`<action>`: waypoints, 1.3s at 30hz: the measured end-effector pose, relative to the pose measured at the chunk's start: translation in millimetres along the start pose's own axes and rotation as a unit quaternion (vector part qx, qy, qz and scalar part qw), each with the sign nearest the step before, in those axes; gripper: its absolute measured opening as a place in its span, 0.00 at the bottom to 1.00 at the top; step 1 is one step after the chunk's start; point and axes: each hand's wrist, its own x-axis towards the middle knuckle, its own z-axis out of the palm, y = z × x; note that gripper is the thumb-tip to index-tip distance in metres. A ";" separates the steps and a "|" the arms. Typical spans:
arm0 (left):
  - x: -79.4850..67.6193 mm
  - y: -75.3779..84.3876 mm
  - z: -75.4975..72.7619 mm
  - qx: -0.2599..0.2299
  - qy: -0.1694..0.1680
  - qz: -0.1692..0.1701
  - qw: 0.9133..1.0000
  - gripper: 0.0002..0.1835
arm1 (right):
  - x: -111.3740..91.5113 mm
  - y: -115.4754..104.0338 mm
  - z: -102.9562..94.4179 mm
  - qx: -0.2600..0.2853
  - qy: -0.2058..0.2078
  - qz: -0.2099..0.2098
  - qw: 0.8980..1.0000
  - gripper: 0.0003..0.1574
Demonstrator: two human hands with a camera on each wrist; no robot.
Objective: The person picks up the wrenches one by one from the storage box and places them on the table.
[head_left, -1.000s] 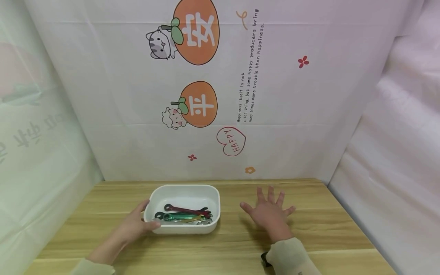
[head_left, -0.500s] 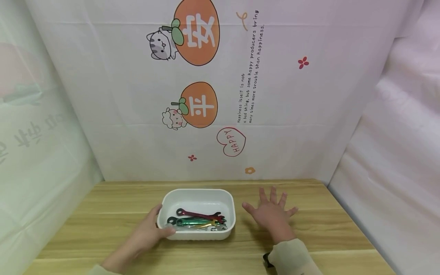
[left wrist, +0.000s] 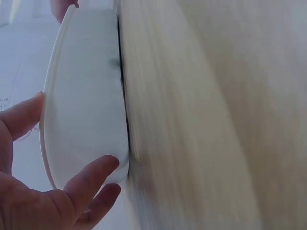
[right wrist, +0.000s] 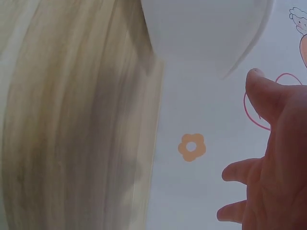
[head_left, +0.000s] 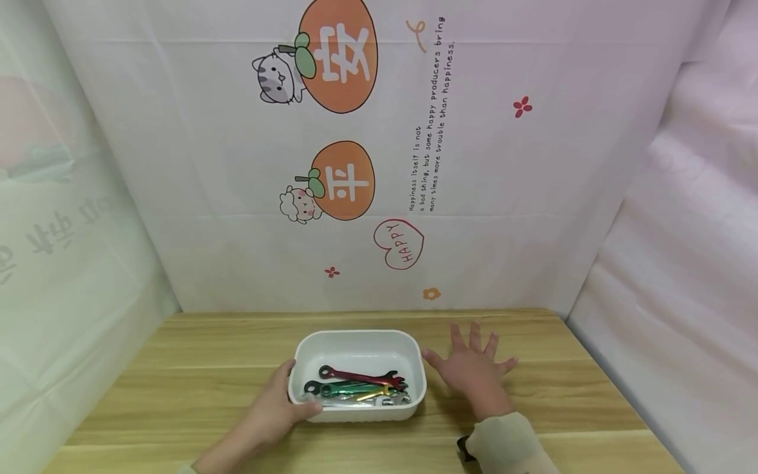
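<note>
A white plastic tub [head_left: 362, 414] stands in the middle of the head view. Several wrenches lie heaped inside it: a red wrench [head_left: 362, 377], a green wrench [head_left: 346, 389], a gold wrench [head_left: 376, 394] and silver ones [head_left: 398, 399]. My left hand [head_left: 274, 407] holds the tub's left end, thumb at the near rim and fingers along the outer wall. The left wrist view shows two fingers against the tub wall [left wrist: 86, 96]. Fingers spread, my right hand [head_left: 474, 370] hovers just right of the tub; its thumb tip comes close to the rim.
A wood-grain table [head_left: 177, 368] runs back to a white printed cloth [head_left: 497, 230], which hangs upright behind it. More white cloth [head_left: 687, 276] closes off the right side, and a pale sheet [head_left: 77, 316] the left. A dark band [head_left: 465, 449] shows at the right cuff.
The tub has moved right and a little nearer with my left hand holding it. My right hand has drifted slightly right, fingers still spread. The gap between tub and right hand has narrowed.
</note>
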 end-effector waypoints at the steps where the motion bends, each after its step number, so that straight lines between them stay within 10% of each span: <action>1: -0.8 1.1 1.2 -0.004 -0.001 0.000 1.000 0.57 | 0.5 0.3 -0.9 0.009 0.001 -0.004 1.000 0.74; 6: -3.1 5.0 5.2 -0.017 -0.002 -0.007 1.000 0.58 | 2.7 2.9 -7.9 0.183 -0.010 -0.030 0.983 0.53; 12: -2.8 5.7 8.1 -0.021 0.000 -0.006 1.000 0.58 | 0.8 4.0 -9.9 0.458 -0.122 0.009 0.880 0.28; 16: -3.5 7.2 10.3 -0.021 0.000 -0.001 1.000 0.58 | -2.6 2.1 -6.9 0.500 -0.177 0.016 0.847 0.28; 24: -8.0 11.4 15.7 -0.017 0.000 0.003 1.000 0.58 | -10.2 1.9 -2.4 0.463 -0.194 -0.007 0.865 0.35; 31: -10.1 12.5 16.5 -0.062 -0.024 -0.013 0.998 0.55 | -14.8 9.3 -1.8 0.477 -0.202 -0.013 0.855 0.38; 39: 15.3 -8.4 -4.6 -0.310 -0.123 -0.107 0.937 0.43 | -15.6 12.3 -0.9 0.485 -0.205 -0.009 0.850 0.43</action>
